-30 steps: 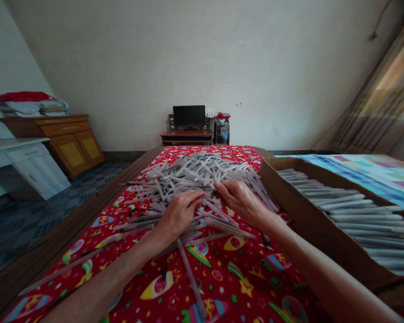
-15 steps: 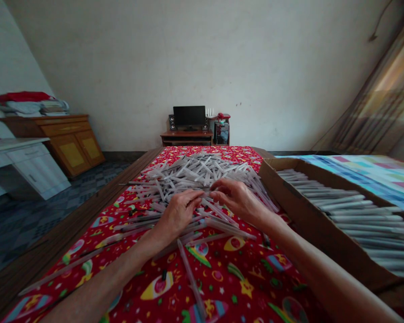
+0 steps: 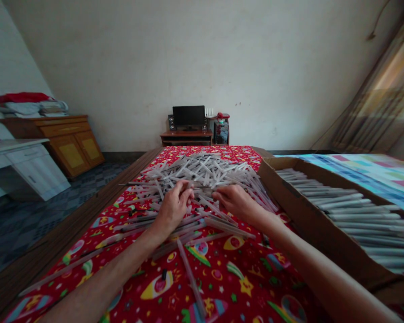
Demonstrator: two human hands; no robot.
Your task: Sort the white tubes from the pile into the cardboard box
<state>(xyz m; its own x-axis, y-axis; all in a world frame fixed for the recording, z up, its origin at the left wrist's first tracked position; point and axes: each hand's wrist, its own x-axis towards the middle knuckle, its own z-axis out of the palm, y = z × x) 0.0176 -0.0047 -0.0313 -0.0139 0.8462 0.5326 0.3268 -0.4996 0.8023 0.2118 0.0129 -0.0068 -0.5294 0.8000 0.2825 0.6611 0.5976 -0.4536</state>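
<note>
A loose heap of translucent pen barrels [image 3: 205, 169] lies on a red patterned cloth [image 3: 256, 278]. Over the near side of the heap, my left hand [image 3: 174, 204] is closed, thumb against fingers; what it pinches is too small to make out. My right hand [image 3: 237, 202] is closed too, a short gap to the right, knuckles up and fingertips turned toward the left hand. Whatever sits in its fingers is hidden among the barrels behind. A single pen barrel [image 3: 191, 278] lies apart, close to me, near a small black piece [image 3: 164, 274].
An open cardboard box [image 3: 303, 215] with rows of greyish pens [image 3: 373, 224] stands at the right, beside my right forearm. Behind it spreads a checked cloth [image 3: 370, 172]. A monitor [image 3: 189, 116] stands on a desk by the far wall; a wooden cabinet [image 3: 70, 143] is at left.
My hands have drawn apart; they were nearly touching before. The left hand has turned and moved slightly left, its fingers now pointing up; the right has dropped slightly.
</note>
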